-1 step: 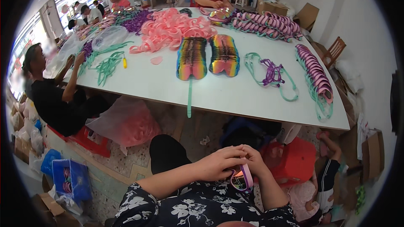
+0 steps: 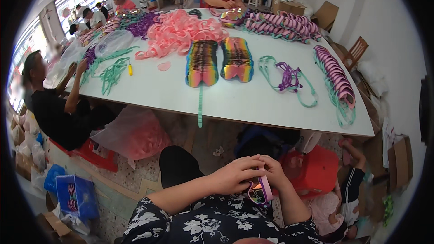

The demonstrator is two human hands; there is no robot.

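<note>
Close to my lap, both hands hold a pair of swim goggles point(image 2: 266, 190) with a pink and purple frame and a shiny mirrored lens. My left hand point(image 2: 238, 174) is closed over the upper part, its fingers bent across toward the other hand. Around the far side, my right hand point(image 2: 273, 172) is closed too, its fingertips meeting the left's. The upper part of the goggles is hidden behind my fingers. On the white table point(image 2: 162, 92) ahead stand two stacks of rainbow mirrored lens pieces point(image 2: 202, 63), with a green ribbed strap point(image 2: 200, 108) hanging over the near edge.
Purple frame pieces point(image 2: 289, 76) lie within a green strap loop. At the right is a row of pink goggles point(image 2: 333, 72); farther back are heaped pink straps point(image 2: 181, 29). Co-workers sit at the left and far side. A red stool point(image 2: 316, 171) stands near my right arm, beside a child.
The table and its contents sit slightly farther left in the picture, as my view has turned a little. My hands keep almost the same hold on the goggles.
</note>
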